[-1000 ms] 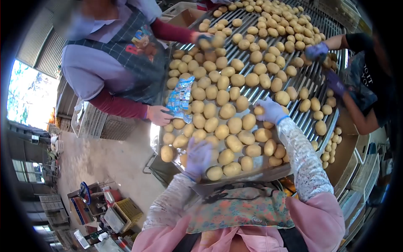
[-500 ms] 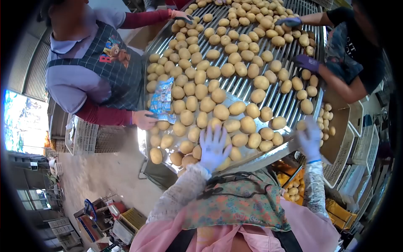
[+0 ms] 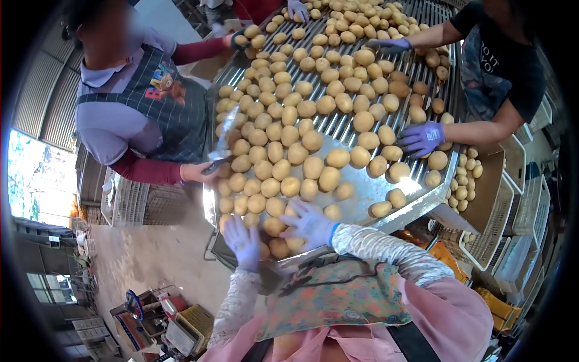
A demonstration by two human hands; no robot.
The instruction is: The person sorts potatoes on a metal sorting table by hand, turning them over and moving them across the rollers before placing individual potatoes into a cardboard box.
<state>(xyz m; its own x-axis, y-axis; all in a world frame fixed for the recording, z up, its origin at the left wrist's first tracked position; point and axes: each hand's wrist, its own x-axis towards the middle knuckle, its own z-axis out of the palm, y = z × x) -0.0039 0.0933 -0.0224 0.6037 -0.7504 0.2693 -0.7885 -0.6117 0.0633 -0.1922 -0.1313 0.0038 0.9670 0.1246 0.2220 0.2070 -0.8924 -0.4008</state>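
A person in pale lavender gloves reached over the near-left corner of a metal worktop (image 3: pixel 360 188), where many round, tan potatoes (image 3: pixel 312 167) lay. The left hand (image 3: pixel 242 242) was at that corner, palm down with fingers spread, against the potatoes by the edge. The right hand (image 3: pixel 310 226), just beside it, had its fingers spread over neighbouring potatoes; a few showed between the two hands. The potatoes sat packed together on the left and at the far end, and more thinly near the right hand's side, some on slatted metal bars (image 3: pixel 347 125). On the left, a co-worker's hand (image 3: pixel 199 172) held a shiny packet (image 3: pixel 225 134) above the potatoes. On the right, another co-worker's purple-gloved hand (image 3: pixel 424 139) rested among potatoes. Pale plastic crates (image 3: pixel 491 241) stood beyond the right edge.
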